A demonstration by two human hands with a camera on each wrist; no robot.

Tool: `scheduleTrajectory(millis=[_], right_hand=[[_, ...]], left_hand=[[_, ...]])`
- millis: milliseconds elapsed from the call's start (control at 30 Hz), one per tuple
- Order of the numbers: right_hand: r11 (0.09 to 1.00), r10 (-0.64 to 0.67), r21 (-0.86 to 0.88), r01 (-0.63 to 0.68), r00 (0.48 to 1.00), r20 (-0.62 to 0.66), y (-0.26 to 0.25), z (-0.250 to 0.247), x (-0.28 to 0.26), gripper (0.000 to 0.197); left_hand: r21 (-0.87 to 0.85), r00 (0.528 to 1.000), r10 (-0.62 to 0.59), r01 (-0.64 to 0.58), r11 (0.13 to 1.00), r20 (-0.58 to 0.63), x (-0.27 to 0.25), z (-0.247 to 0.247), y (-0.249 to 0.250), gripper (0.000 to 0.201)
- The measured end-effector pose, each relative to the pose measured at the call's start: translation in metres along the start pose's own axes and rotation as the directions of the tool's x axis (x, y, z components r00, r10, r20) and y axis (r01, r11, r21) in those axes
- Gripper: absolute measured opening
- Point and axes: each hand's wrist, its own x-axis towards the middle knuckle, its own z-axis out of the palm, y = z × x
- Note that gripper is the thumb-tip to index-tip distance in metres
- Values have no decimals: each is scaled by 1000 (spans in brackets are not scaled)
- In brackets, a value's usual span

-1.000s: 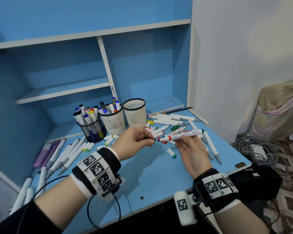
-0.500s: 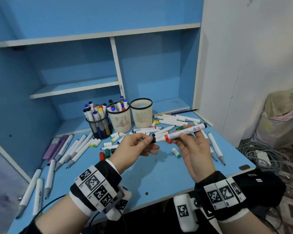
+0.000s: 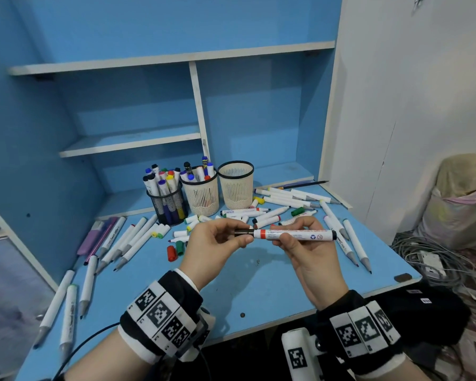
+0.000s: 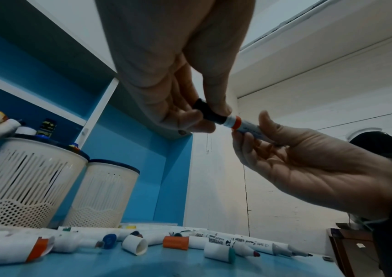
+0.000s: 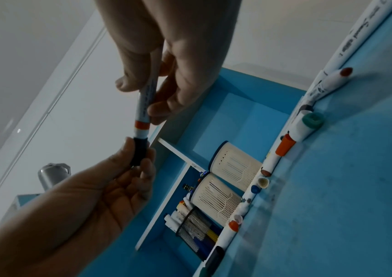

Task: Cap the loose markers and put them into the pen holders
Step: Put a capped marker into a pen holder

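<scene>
Cap [image 3: 243, 232] pinched in your left hand [image 3: 217, 243] fingers meets the marker [image 3: 294, 234] gripped by your right hand [image 3: 305, 251] above the desk [image 3: 259, 284] front edge; push off-axis and it likely jams or slips.

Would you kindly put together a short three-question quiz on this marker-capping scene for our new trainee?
1. True or false: the right hand grips the white whiteboard marker with the red band by its barrel.
2. Which of the three pen holders shows no markers inside in the head view: (a) the black wire-mesh holder, (b) the middle cream slotted plastic holder, or (c) the right cream slotted plastic holder?
3. What does the left hand pinch at the marker's end?

Key: 1 true; 2 (c); 3 the black cap, which is on the marker's tip.
</scene>
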Motion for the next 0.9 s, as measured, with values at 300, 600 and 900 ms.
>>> scheduleTrajectory(millis=[300, 600, 900], right_hand=[[993, -105, -60, 104, 994, -6, 6, 2, -3, 67], [998, -69, 3, 69, 996, 57, -16, 11, 2, 62], [892, -11, -433, 130, 964, 266, -50, 17, 15, 17]], left_hand=[[49, 998, 28, -31, 998, 61, -5, 2, 3, 23], [40, 975, -22, 13, 999, 221, -5, 4, 5, 9], [-32, 983, 111, -107, 994, 144, 12, -16, 44, 27]])
